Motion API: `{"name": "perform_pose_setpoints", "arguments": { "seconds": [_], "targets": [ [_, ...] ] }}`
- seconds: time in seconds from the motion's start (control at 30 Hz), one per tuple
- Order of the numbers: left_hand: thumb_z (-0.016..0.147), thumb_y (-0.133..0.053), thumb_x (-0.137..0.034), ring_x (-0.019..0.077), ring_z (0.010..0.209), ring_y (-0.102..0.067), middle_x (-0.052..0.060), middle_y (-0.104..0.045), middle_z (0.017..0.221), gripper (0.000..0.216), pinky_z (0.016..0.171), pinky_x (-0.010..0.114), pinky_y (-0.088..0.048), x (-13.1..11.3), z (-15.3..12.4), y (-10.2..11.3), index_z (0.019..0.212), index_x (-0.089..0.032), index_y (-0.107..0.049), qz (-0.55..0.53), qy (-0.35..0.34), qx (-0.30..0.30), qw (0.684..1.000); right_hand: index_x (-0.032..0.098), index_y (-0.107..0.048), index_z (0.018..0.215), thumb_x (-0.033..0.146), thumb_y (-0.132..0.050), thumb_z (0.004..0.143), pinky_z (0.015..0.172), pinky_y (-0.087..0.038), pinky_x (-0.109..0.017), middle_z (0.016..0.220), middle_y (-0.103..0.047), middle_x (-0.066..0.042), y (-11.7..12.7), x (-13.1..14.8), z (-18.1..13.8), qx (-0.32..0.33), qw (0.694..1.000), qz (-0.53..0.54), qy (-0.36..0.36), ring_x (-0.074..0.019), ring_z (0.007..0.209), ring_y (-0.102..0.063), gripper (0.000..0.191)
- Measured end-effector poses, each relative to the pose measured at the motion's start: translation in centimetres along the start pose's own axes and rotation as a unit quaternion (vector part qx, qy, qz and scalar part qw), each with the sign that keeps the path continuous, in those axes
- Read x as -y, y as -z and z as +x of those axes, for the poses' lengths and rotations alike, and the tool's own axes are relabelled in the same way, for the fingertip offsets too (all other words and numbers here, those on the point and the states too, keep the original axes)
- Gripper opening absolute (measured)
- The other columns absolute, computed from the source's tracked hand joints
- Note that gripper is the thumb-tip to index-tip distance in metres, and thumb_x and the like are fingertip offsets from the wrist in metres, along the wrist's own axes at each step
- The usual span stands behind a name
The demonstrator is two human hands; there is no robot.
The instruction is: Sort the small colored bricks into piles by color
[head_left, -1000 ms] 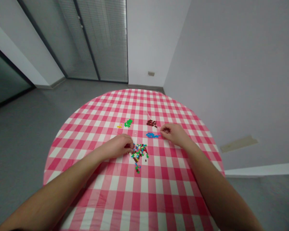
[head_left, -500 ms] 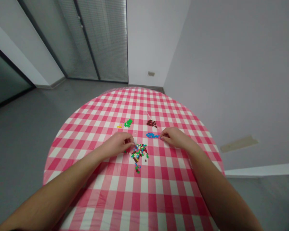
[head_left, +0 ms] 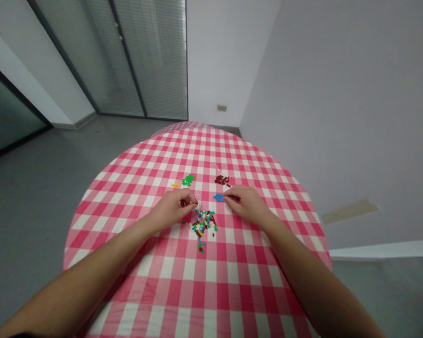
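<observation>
My left hand (head_left: 176, 205) hovers at the upper left of a mixed pile of tiny toy bricks (head_left: 203, 221); thumb and forefinger are pinched, and whatever lies between them is too small to name. Over on the right, the fingertips of my right hand (head_left: 246, 202) are pressed together at the edge of a small heap of blue bricks (head_left: 218, 198), seemingly on a blue piece. The mixed pile holds green, brown, blue, white and other pieces, with a few strays (head_left: 201, 247) toward me.
Beyond my hands lie a green brick heap (head_left: 188, 180), a few yellow pieces (head_left: 175, 185) and a brown brick heap (head_left: 222, 180). A red-and-white checked cloth covers the round-edged table (head_left: 211, 291). A wall (head_left: 338, 117) stands to the right, and glass partitions (head_left: 151, 61) are behind.
My right hand has moved left, and the blue bricks strung out toward it now sit in a tighter heap. My left hand has lifted slightly away from the mixed pile.
</observation>
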State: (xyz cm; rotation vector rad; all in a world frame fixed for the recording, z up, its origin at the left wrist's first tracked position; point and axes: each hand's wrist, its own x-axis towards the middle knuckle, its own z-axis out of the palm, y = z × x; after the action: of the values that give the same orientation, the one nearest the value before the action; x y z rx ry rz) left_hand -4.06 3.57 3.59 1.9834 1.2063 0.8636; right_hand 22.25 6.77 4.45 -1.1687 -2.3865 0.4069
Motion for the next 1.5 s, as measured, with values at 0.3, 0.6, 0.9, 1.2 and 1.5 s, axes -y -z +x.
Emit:
{"name": "perform_pose_setpoints", "arguments": {
  "seconds": [0.3, 0.6, 0.9, 1.2, 1.5],
  "targets": [
    [0.085, -0.061, -0.026, 0.013, 0.063, -0.059, -0.001, -0.066, 0.071, 0.011, 0.06, 0.024, -0.045, 0.1, -0.6, -1.5, 0.077, -0.019, -0.06, -0.034, -0.007, 0.034, 0.999, 0.018, -0.074, 0.09, 0.022, -0.065, 0.091, 0.069, -0.046, -0.028, 0.081, -0.074, -0.007, -4.9, 3.1, -0.5, -0.015, 0.991, 0.065, 0.113, -0.0181, 0.076, -0.065, 0.009],
    [0.09, -0.059, -0.024, 0.0174, 0.079, -0.063, 0.005, -0.072, 0.093, 0.01, 0.072, 0.03, -0.049, 0.3, -0.3, -1.1, 0.094, -0.02, -0.067, 0.035, -0.027, 0.022, 0.999, 0.017, -0.075, 0.095, 0.029, -0.06, 0.093, 0.072, -0.047, -0.032, 0.09, -0.073, -0.009, -2.0, -1.5, 0.8, -0.1, 0.99, -0.044, -0.094, -0.0205, 0.079, -0.064, 0.019],
    [0.088, -0.055, -0.014, 0.0181, 0.086, -0.065, 0.004, -0.072, 0.09, 0.013, 0.081, 0.032, -0.049, 0.1, -0.1, -0.5, 0.086, -0.02, -0.067, 0.042, -0.066, 0.081, 0.994, 0.019, -0.08, 0.092, 0.028, -0.058, 0.09, 0.068, -0.047, -0.029, 0.094, -0.077, -0.008, -0.7, -6.2, 1.3, -0.014, 0.978, -0.057, -0.199, -0.0216, 0.081, -0.068, 0.023],
    [0.076, -0.052, -0.003, 0.0207, 0.089, -0.065, 0.006, -0.073, 0.093, 0.027, 0.084, 0.033, -0.049, 0.9, 0.2, 0.1, 0.09, -0.017, -0.071, 0.135, -0.045, 0.084, 0.986, 0.018, -0.08, 0.097, 0.026, -0.055, 0.091, 0.066, -0.043, -0.028, 0.094, -0.077, -0.009, -0.6, -5.7, 1.3, 0.013, 0.981, -0.063, -0.183, -0.0207, 0.079, -0.067, 0.027],
    [0.082, -0.054, -0.007, 0.0186, 0.081, -0.066, 0.004, -0.075, 0.086, 0.024, 0.078, 0.03, -0.049, 0.2, 0.2, 1.8, 0.085, -0.019, -0.074, 0.128, -0.071, 0.209, 0.967, 0.017, -0.078, 0.104, 0.024, -0.055, 0.092, 0.07, -0.046, -0.029, 0.098, -0.075, -0.01, -0.4, -4.0, 1.3, -0.011, 0.987, -0.063, -0.149, -0.0206, 0.082, -0.066, 0.027]
  ]
}}
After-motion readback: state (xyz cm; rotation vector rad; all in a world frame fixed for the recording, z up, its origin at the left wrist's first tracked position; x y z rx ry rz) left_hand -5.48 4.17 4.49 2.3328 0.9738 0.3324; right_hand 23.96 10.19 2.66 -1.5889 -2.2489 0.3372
